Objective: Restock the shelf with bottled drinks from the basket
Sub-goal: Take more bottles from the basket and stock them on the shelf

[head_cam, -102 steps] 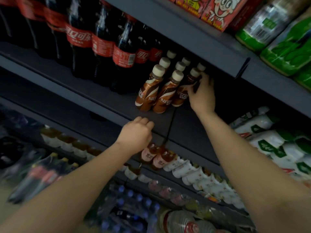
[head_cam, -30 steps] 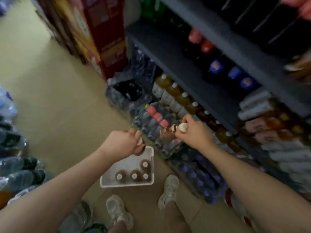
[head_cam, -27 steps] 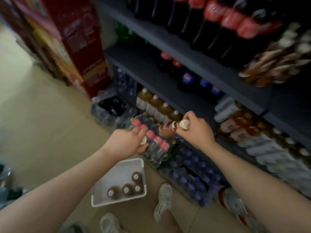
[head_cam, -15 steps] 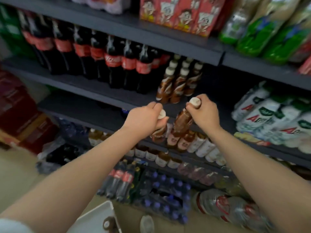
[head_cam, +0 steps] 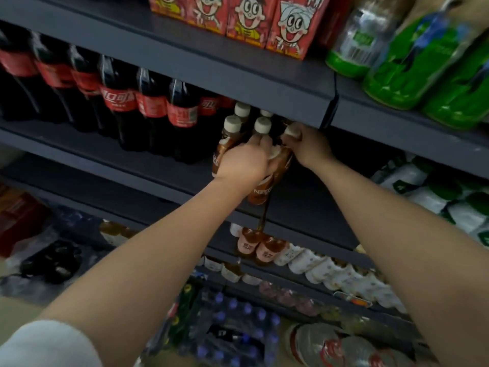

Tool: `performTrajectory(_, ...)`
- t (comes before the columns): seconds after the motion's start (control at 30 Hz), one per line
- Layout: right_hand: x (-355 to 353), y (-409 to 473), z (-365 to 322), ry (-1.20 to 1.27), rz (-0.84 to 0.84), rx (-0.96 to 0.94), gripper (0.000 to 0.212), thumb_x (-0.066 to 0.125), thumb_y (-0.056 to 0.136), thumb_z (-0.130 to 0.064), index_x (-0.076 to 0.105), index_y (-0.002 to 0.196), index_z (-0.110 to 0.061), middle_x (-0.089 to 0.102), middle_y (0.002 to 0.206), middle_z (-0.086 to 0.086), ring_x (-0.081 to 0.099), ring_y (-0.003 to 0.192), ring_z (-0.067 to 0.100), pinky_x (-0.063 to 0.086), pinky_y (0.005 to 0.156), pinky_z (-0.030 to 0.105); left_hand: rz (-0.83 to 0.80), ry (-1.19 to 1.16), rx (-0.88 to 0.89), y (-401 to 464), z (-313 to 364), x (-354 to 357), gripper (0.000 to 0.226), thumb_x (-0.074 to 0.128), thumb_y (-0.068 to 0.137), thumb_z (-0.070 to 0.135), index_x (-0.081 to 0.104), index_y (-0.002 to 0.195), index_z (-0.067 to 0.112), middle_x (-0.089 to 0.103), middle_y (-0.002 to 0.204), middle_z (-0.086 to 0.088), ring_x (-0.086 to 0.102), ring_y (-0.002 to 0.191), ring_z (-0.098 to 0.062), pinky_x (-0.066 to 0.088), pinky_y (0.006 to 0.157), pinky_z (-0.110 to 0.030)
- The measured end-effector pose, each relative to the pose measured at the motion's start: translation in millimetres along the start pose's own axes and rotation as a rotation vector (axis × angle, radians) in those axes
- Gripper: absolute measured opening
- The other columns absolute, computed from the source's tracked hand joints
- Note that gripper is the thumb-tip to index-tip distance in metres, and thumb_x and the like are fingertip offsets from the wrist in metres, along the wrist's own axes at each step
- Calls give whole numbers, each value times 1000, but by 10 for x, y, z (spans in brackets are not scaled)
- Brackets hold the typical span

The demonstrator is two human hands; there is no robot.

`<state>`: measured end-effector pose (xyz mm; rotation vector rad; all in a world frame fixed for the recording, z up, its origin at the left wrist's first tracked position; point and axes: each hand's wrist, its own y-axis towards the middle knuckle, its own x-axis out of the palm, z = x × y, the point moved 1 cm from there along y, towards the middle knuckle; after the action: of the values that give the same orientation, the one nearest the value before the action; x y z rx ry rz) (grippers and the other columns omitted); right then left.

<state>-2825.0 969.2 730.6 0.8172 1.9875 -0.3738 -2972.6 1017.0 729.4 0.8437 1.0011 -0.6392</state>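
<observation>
Two small coffee bottles are being set on the middle shelf [head_cam: 164, 178], one in each hand. The left hand [head_cam: 244, 165] is curled round the top of one bottle [head_cam: 263, 186], whose brown body with a pale swirl and a partly readable label hangs below the knuckles, just above the shelf board. The right hand [head_cam: 308, 145] pinches the white cap [head_cam: 291, 131] of the other bottle; that bottle's body is mostly hidden behind the left hand, so I cannot tell whether its base already touches the shelf.

These are full plastic bottles, so each probably feels moderately heavy for its size, stiff enough not to cave under a firm squeeze, and not fragile. The glossy sleeve looks slippery, and the waist narrows, so the ribbed cap and neck give the surest hold, as both hands use now. A grip from above also keeps the knuckles clear of the shelf overhead [head_cam: 238, 83].

The bottles match the standing group [head_cam: 232, 139] right behind them: white screw caps, brown and cream wrap. Cola bottles [head_cam: 148, 109] stand just to the left of that group. The new pair seems meant for the front of the coffee rows, near the shelf edge.
</observation>
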Motion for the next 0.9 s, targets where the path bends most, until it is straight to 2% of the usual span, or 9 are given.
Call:
performTrajectory(0.13,61,219,24,52,-37,38,39,50,93,-35,51,126,-13,55,131,11,51,120,27,41,97,33,-55,-285,-131,51,-15,182,51,50,92,37,38,133,10,47,130,-15,55,110,-35,49,82,-43)
performTrajectory(0.2,90,280,23,99,-40,60,40,52,91,-37,52,124,-15,55,130,10,50,119,27,42,101,38,-117,-393,-191,-1,-42,318,59,58,86,41,38,134,12,48,131,-14,54,112,-33,50,88,-45)
performTrajectory(0.33,100,340,68,106,-43,45,43,54,88,-40,50,124,-16,54,131,10,50,121,28,41,105,46,-294,-473,-349,-231,-119,628,63,64,83,38,36,133,14,44,131,-13,53,112,-32,51,88,-45)
performTrajectory(0.4,70,355,66,57,-57,13,46,54,90,-33,45,130,-12,50,136,11,46,125,26,37,108,39,-317,-480,-398,-269,-144,749,58,64,83,38,38,129,12,47,129,-13,52,112,-31,50,86,-44)
performTrajectory(0.5,56,400,58,105,-92,0,44,54,92,-24,44,132,-8,51,135,10,47,121,20,36,96,26,-317,-459,-448,-270,-134,896,53,61,86,38,39,125,11,51,126,-14,53,112,-31,49,82,-43)
performTrajectory(0.6,30,395,40,174,-90,-8,47,54,92,-26,41,135,-12,50,136,9,47,122,19,36,93,25,-270,-467,-474,-252,-102,1009,50,58,88,38,39,124,9,51,126,-15,53,112,-31,48,79,-41)
performTrajectory(0.7,-32,293,89,150,-27,38,49,45,95,-39,37,138,-18,52,135,13,51,105,20,44,84,32,-228,-443,-465,-272,-82,1046,44,53,91,36,41,123,8,51,125,-14,54,110,-31,48,77,-41)
performTrajectory(0.77,-83,159,102,115,66,68,41,39,97,-36,45,129,-13,57,126,20,50,93,19,45,79,33,-181,-440,-444,-351,-95,1007,39,50,93,31,41,124,8,51,124,-14,56,106,-32,50,76,-42)
performTrajectory(0.9,-138,-365,-8,88,304,52,26,40,96,-18,58,109,-3,63,114,16,57,103,26,43,87,29,-90,-525,-309,-778,-212,847,30,48,94,22,50,121,9,58,112,-12,60,95,-29,51,71,-39)
